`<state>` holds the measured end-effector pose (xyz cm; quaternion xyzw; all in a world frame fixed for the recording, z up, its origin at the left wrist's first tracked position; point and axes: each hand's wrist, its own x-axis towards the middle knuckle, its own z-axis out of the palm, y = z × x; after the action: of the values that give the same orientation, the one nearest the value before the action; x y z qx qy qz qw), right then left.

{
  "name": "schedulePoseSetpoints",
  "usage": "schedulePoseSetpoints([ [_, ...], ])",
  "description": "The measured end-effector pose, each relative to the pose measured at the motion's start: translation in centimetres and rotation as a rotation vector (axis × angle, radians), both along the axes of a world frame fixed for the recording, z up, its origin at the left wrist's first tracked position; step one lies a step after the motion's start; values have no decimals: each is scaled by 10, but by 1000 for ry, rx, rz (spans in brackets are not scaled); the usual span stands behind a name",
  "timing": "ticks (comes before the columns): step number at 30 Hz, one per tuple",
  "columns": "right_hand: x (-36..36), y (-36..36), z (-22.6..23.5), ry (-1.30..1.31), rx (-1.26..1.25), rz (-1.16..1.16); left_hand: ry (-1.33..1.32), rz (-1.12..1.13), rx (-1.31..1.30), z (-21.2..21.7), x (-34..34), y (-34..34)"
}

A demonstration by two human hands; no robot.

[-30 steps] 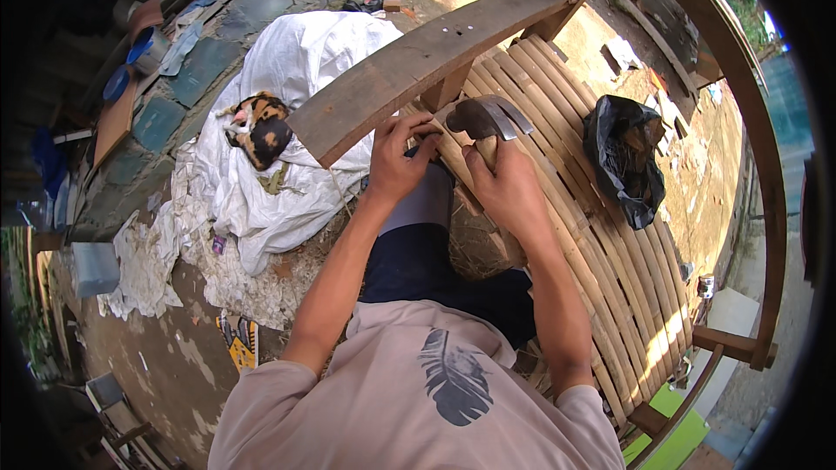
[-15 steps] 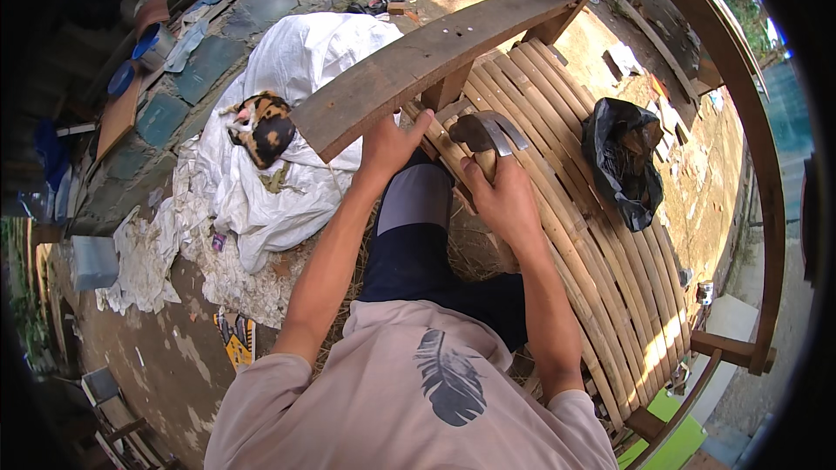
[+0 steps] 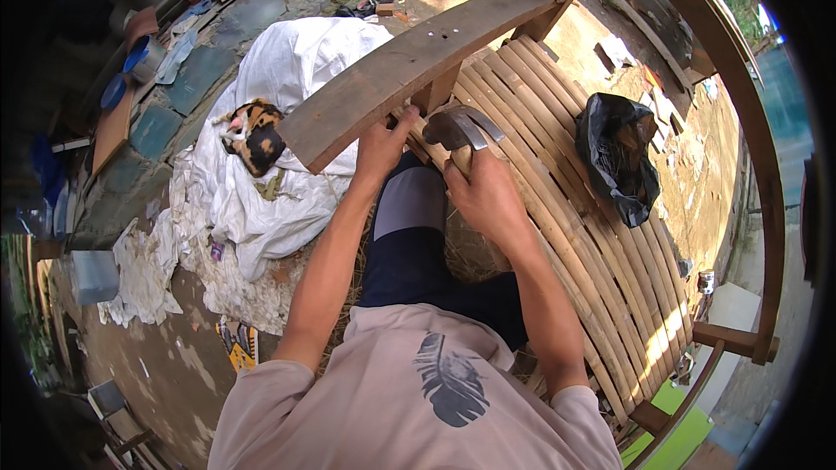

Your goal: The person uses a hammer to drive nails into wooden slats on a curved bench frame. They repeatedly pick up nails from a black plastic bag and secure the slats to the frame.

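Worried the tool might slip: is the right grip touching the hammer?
Touching: the head view shows the right grip wrapped around the hammer, just below its head.

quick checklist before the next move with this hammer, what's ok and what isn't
1. Hammer secure: ok, the right grip is closed around the handle, close under the head.
2. Left grip well clear of the hammer head: not ok, it is close beside it.
3. What the left grip holds: cannot tell, its fingertips are partly hidden near the beam.
4. Cat out of the way: ok, it lies on the white sack, apart from both hands.
5. Black bag out of the way: ok, it is off to the right of the hammer.
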<state>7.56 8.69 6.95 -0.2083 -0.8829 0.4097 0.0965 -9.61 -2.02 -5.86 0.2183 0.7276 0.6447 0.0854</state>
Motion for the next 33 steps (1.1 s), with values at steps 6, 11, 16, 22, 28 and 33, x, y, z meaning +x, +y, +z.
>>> schedulePoseSetpoints([
  [6, 5, -6, 27, 220, -86, -12, 27, 10, -46, -6, -3, -1],
  [11, -1, -1, -15, 70, 32, -26, 52, -11, -58, -11, -9, 3],
  [16, 11, -9, 23, 221, -146, -111, 108, 34, -106, -16, -9, -3],
  [22, -2, -17, -29, 138, -41, -66, -31, -27, -66, -7, -6, 1],
  [28, 15, -36, 3, 318, -198, -166, 69, 13, -74, -12, -7, -4],
  [33, -2, -33, -26, 127, -72, -131, 58, 16, -110, -5, -3, -2],
])
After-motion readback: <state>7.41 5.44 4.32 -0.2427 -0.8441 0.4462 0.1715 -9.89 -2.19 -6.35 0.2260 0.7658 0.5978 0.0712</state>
